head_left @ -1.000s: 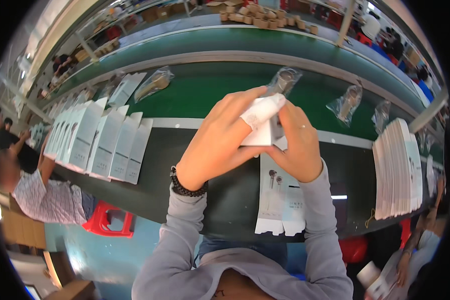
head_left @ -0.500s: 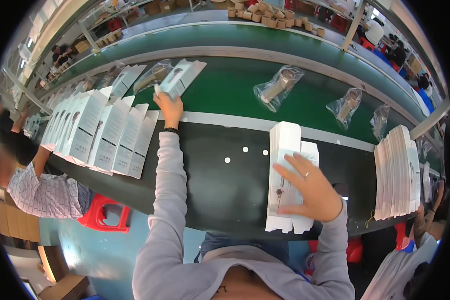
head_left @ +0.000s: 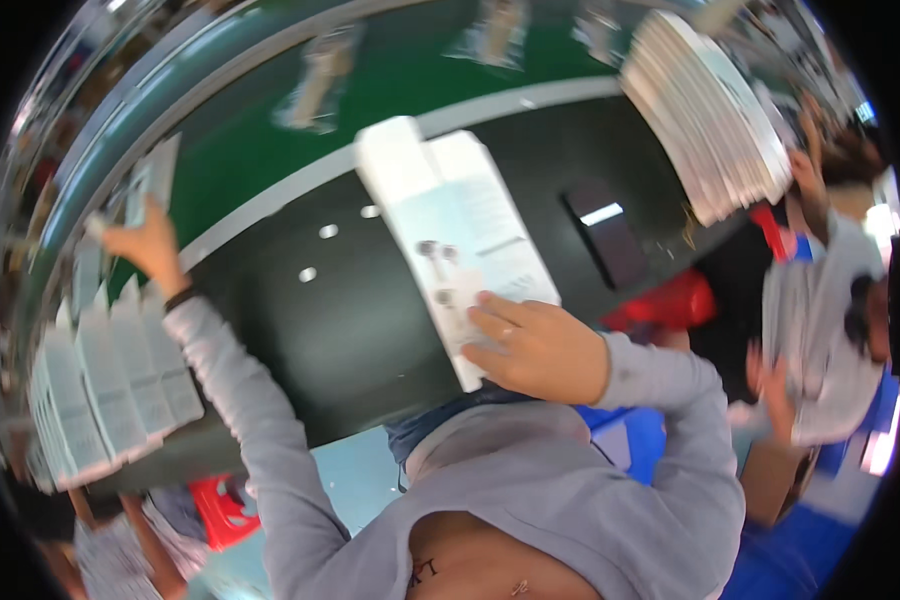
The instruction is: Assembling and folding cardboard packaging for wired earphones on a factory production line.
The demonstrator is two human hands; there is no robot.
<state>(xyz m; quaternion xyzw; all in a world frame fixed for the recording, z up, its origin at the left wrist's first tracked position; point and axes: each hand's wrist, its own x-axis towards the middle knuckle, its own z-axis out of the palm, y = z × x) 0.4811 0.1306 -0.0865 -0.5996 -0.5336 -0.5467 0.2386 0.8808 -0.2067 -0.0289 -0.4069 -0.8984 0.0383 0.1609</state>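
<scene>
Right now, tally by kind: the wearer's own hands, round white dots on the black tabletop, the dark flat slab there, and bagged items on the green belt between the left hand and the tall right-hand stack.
Wearer's hands: 2
White dots: 3
Dark slab: 1
Bagged items, blurred: 3
Total: 9

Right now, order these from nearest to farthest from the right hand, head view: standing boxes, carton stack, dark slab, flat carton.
1. Flat carton: under the right hand.
2. Dark slab: forward, right.
3. Carton stack: far right.
4. Standing boxes: far left.
</scene>
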